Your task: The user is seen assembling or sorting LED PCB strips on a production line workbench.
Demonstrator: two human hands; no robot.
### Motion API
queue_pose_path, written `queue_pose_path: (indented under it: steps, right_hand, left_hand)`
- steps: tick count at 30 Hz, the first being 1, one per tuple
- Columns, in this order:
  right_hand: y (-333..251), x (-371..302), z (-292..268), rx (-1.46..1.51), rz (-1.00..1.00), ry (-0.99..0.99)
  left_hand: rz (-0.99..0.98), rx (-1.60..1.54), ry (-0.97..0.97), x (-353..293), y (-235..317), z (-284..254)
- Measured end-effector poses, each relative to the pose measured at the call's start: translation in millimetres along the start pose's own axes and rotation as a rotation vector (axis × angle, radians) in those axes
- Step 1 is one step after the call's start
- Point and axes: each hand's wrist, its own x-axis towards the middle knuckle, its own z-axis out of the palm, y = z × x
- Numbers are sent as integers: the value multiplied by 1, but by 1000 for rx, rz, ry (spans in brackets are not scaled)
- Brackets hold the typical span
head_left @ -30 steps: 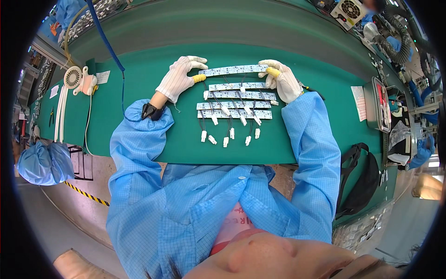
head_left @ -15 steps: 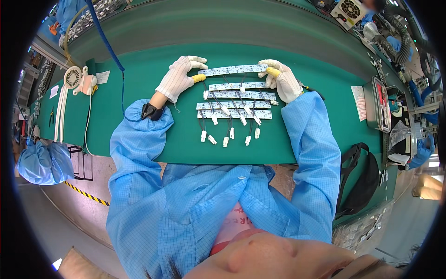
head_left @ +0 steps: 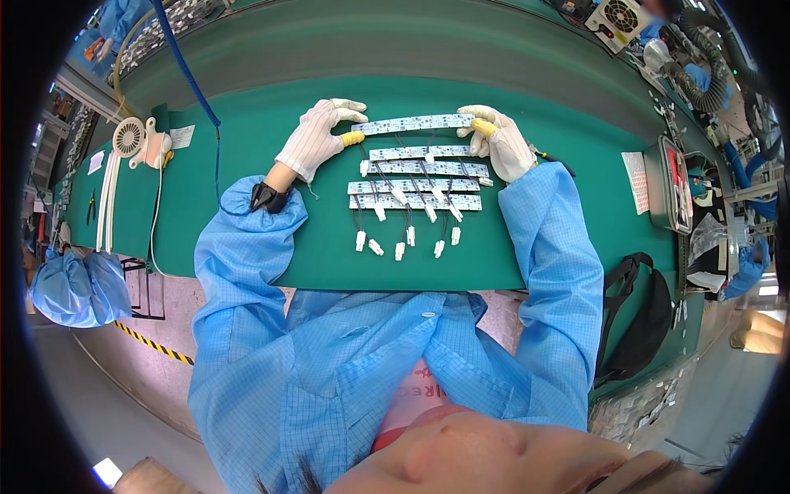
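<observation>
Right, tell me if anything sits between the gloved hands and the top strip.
Nothing visible does. The left hand and right hand already grip the ends of the top strip, which lies just beyond the other strips on the green mat.

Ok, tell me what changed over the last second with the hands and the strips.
Nothing visibly changed. Left hand and right hand still grip the ends of the top LED strip; the four strips below and their white connectors lie as before.
</observation>
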Motion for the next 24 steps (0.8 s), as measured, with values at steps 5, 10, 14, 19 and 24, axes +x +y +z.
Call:
queue_pose_path:
  steps: [5, 10, 14, 19, 24]
  right_hand:
    - [3, 0, -4, 25, -45, -46]
    - [5, -1, -5, 34, -56, -60]
    - [1, -1, -1, 21, -35, -42]
    - [0, -1, 1, 25, -26, -6]
    - [-3, -2, 4, 31, -30, -8]
  left_hand:
    - [-8, 1, -3, 0, 1, 0]
    - [-14, -18, -11, 0, 1, 0]
    - [-17, -20, -10, -1, 2, 0]
    - [-14, 4, -12, 1, 3, -2]
    - [5, 15, 1, -1, -1, 0]
